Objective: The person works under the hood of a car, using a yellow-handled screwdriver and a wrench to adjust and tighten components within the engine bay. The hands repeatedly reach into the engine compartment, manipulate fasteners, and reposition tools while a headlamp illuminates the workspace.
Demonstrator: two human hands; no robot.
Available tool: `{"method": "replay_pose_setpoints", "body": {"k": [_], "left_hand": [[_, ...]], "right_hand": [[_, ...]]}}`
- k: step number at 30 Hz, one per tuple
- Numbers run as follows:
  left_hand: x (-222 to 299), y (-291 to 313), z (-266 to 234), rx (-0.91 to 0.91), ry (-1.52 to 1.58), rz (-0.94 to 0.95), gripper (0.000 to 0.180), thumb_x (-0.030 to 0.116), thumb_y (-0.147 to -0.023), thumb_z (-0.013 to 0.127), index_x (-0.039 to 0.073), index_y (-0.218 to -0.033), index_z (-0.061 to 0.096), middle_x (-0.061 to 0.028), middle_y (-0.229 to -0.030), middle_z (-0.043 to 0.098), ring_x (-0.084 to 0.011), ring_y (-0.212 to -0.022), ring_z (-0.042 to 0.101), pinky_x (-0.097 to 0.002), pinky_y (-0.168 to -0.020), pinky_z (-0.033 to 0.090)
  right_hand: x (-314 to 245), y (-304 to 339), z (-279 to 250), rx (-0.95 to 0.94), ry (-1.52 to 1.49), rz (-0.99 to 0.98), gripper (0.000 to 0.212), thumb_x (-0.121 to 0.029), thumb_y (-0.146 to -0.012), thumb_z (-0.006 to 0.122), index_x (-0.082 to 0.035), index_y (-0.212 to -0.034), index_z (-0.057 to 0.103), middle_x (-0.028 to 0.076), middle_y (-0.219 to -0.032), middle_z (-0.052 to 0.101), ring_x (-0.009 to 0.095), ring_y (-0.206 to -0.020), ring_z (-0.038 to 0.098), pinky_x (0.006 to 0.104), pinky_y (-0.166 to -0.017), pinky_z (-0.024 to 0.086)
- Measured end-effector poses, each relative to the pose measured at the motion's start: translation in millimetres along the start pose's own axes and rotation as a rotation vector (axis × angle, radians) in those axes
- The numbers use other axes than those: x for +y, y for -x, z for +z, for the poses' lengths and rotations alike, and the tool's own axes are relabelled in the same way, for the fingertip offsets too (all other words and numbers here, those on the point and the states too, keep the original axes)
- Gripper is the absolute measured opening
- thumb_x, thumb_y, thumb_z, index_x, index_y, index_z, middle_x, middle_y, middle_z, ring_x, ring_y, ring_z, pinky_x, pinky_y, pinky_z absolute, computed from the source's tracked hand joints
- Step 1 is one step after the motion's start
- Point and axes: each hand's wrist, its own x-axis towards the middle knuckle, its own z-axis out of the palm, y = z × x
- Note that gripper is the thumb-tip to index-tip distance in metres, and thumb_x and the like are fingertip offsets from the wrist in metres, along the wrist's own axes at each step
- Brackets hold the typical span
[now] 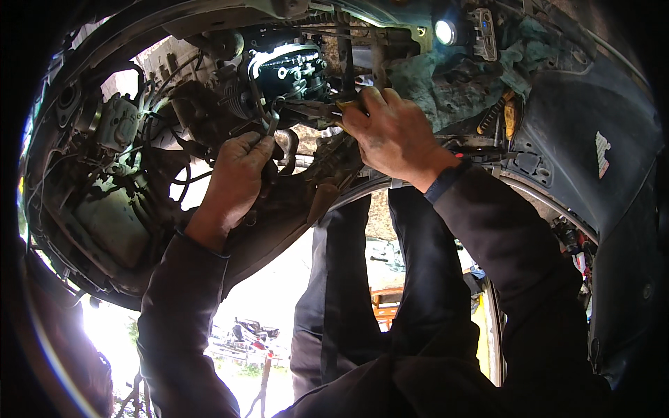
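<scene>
My right hand is closed around the handles of a pair of pliers, with a little yellow showing at the grip. Their long dark jaws point left, toward a thin silver metal piece with a bent upper end. My left hand pinches that piece between thumb and fingers; its exact kind is unclear. The jaws reach the area of the bent end, but whether they grip it cannot be made out. Just beyond both hands sits a brightly lit engine part with round fittings.
A shining lamp stands at the far right, beside a grey-green cloth. A yellow-handled tool lies near the cloth. Hoses and engine parts crowd the left. The dark fender curves along the right.
</scene>
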Motion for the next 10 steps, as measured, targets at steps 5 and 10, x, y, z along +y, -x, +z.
{"method": "replay_pose_setpoints", "body": {"k": [5,10], "left_hand": [[-0.5,0.4,-1.9,-0.005,-0.004,-0.006,0.025,0.021,-0.100,0.054,0.004,-0.084,0.063,0.0017,-0.063,0.053,-0.0052,-0.050,0.046,-0.0233,-0.044,0.034],[-6.7,-11.1,-17.5,-0.046,-0.208,0.114,0.025,0.022,-0.100,0.054,0.002,-0.105,0.068,-0.0035,-0.077,0.063,-0.0086,-0.070,0.055,-0.0261,-0.068,0.046]], "right_hand": [[6.3,-1.2,-1.3,-0.035,-0.007,-0.027,0.017,-0.015,-0.081,0.065,-0.011,-0.098,0.064,0.011,-0.085,0.056,0.027,-0.072,0.061,0.0375,-0.050,0.050],[10.5,-3.6,-2.0,-0.073,-0.006,-0.039,0.018,-0.019,-0.086,0.065,-0.013,-0.103,0.064,0.011,-0.085,0.056,0.026,-0.072,0.062,0.0383,-0.052,0.052]]}}
